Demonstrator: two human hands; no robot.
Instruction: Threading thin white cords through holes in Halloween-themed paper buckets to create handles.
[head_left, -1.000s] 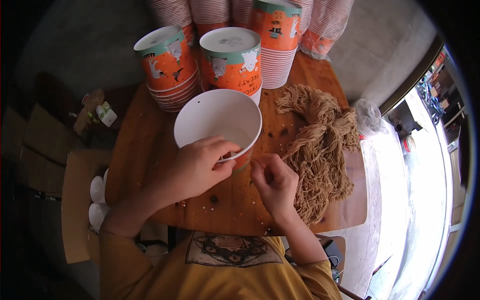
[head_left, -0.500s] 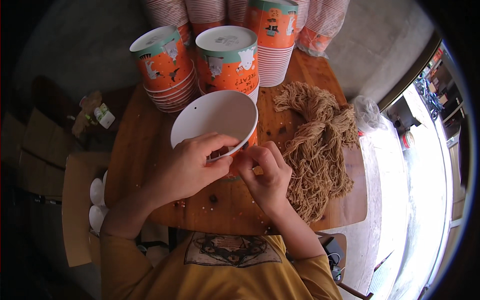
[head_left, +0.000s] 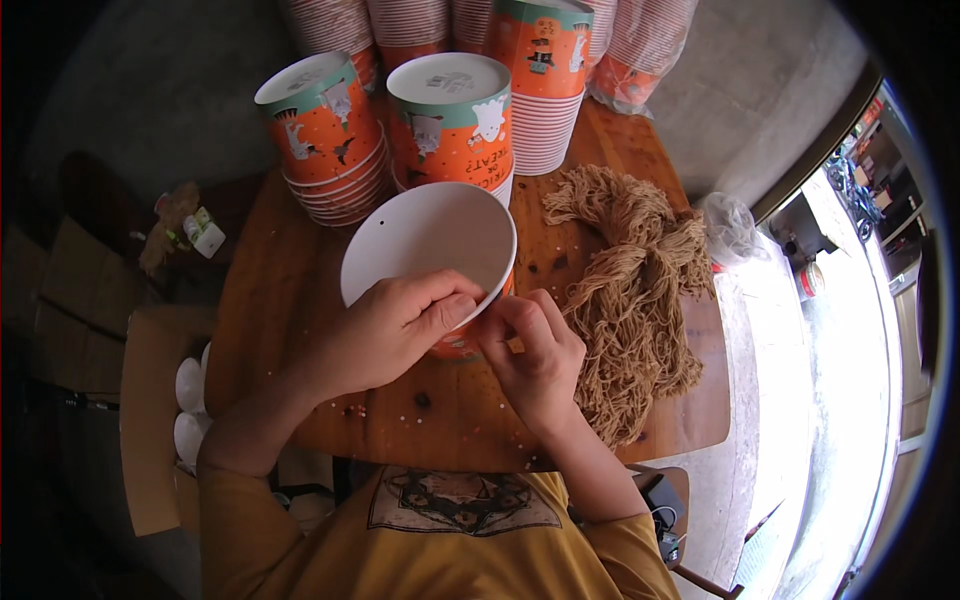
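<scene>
A paper bucket [head_left: 425, 230], white inside and orange outside, is tilted with its mouth toward me, and a small dark hole shows in its far wall near the rim. My left hand [head_left: 385, 325] is closed on the near rim, fingers inside the bucket and thumb bent over the edge. Just outside the rim on the right, my right hand [head_left: 535, 355] is closed in a pinch against the bucket's wall. Whatever lies between those fingertips is hidden. To the right of that hand lies a loose bundle of tan cords [head_left: 640, 310].
Upside-down orange buckets stand behind in a left stack [head_left: 325, 140], a middle stack [head_left: 448, 125] and a taller stack [head_left: 545, 90]. Wrapped stacks [head_left: 635, 60] stand farther back. Small pale and red bits dot the wooden table [head_left: 400, 430]. A cardboard box [head_left: 160, 400] holds white cups.
My left thumb has come up from under the rim to lie over it, near the fingers. My right hand stays pinched at the same spot, and the bucket has barely shifted.
</scene>
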